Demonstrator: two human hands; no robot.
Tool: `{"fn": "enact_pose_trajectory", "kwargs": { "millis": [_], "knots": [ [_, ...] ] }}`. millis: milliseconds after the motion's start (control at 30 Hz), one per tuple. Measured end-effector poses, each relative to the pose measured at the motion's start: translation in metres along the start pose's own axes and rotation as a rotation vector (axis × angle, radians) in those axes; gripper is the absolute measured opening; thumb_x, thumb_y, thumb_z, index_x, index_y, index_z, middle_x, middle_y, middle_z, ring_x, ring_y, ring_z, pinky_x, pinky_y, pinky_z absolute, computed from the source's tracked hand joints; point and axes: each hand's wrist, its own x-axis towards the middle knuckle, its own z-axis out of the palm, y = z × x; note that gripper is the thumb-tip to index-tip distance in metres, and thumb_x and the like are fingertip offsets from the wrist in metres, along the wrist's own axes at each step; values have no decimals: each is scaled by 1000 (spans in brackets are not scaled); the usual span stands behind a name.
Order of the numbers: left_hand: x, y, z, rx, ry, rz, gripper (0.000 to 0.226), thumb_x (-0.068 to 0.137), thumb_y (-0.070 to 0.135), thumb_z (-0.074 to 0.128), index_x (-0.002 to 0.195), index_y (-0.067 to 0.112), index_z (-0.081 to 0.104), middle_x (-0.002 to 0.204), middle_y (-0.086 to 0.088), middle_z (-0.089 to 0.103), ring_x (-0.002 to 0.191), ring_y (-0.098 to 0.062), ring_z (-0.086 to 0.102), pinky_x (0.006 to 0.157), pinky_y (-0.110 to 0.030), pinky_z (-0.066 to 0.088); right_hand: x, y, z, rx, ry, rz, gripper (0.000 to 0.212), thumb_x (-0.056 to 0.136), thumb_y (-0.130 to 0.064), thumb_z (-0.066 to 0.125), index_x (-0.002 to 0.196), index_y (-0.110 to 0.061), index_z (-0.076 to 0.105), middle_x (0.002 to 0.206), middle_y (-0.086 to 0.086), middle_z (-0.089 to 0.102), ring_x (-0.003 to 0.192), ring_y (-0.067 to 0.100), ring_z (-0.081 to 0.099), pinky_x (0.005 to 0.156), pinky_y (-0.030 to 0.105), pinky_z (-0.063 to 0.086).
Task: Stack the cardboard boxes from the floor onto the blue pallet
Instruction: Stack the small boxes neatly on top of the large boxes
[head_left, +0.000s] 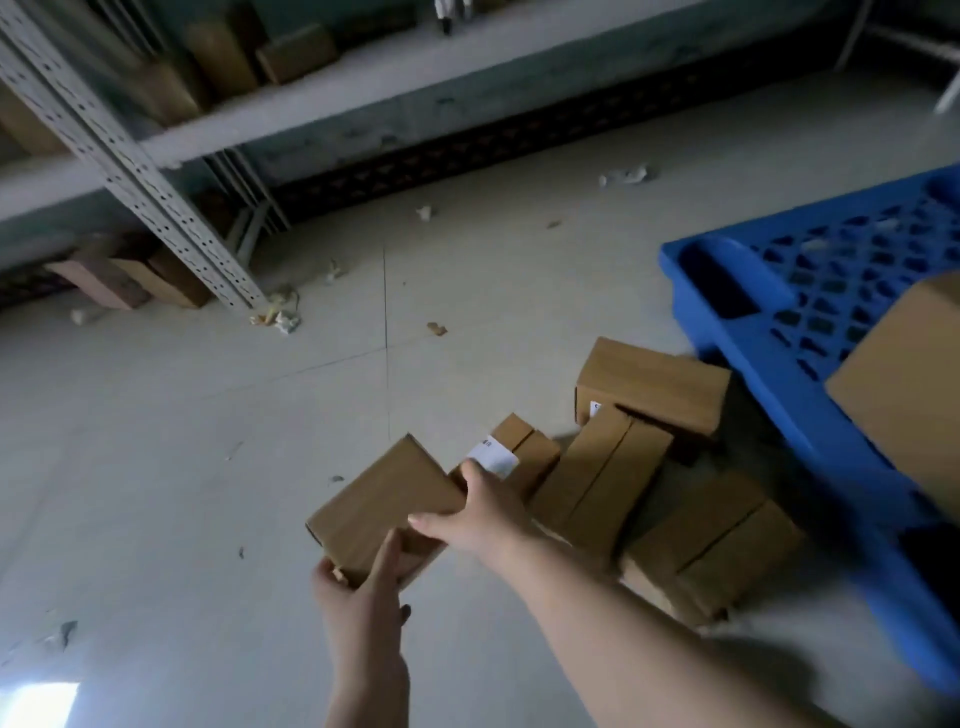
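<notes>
Gripping the stiff, light-looking cardboard box (382, 506) at lower centre, our left hand (358, 592) holds its near corner, right hand (478, 512) its far edge.

Cardboard boxes (649, 384) noted as plain brown; one white label (493, 457) seen. Pallet (779, 291) recorded as blue, grid-perforated. Floor (208, 441) grey; shelving upright (130, 161) pale grey, hole-punched.

White label (492, 455) on box, print illegible

place: warehouse | cues: slotted metal racking (130, 161), blue pallet (769, 270), concrete floor (182, 441)
</notes>
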Motion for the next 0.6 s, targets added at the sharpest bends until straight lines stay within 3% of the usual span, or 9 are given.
{"fn": "enact_pose_trajectory", "kwargs": {
  "millis": [67,167,233,333,467,533,600],
  "knots": [
    [-18,33,36,-21,-99,78,43,79,25,68,113,17,43,104,-5,62,82,-16,63,71,-38,47,-10,-22,-54,12,129,-92,46,69,-46,72,98,-20,47,103,-2,60,88,16,58,64,25,43],
    [-54,80,95,-20,-275,173,59,72,24,75,116,28,36,88,2,65,61,-4,67,53,-26,48,-39,-44,-144,11,313,-197,48,67,-45,73,103,-24,48,106,-5,58,91,15,58,70,26,48],
    [-84,107,138,-16,-428,194,74,66,23,79,122,35,32,90,2,63,69,-9,68,48,-21,49,-64,-55,-207,-23,411,-264,49,69,-44,73,107,-29,45,107,-8,54,92,8,54,68,20,45],
    [-135,138,207,-5,-651,190,80,59,24,80,123,36,33,96,2,58,86,-17,62,60,-29,52,-105,-62,-295,-107,614,-333,48,70,-39,74,107,-28,46,107,-9,52,90,1,49,67,14,39],
    [-206,159,299,26,-929,229,80,45,29,80,113,27,38,102,-4,58,91,-23,64,63,-34,57,-162,-49,-397,-181,892,-313,51,67,-37,77,110,-26,50,110,-10,52,102,9,50,80,22,42],
    [-242,157,346,57,-1049,228,76,48,26,83,111,19,41,106,-8,57,93,-25,64,70,-37,58,-192,-34,-442,-239,1012,-283,51,67,-35,77,110,-26,51,108,-12,50,103,9,49,82,23,40],
    [-271,152,383,107,-1125,241,73,54,21,84,114,16,41,105,-7,57,91,-21,63,65,-30,58,-214,-19,-475,-343,1074,-233,52,67,-35,77,111,-25,51,111,-10,51,102,9,49,79,21,39]
  ]
}}
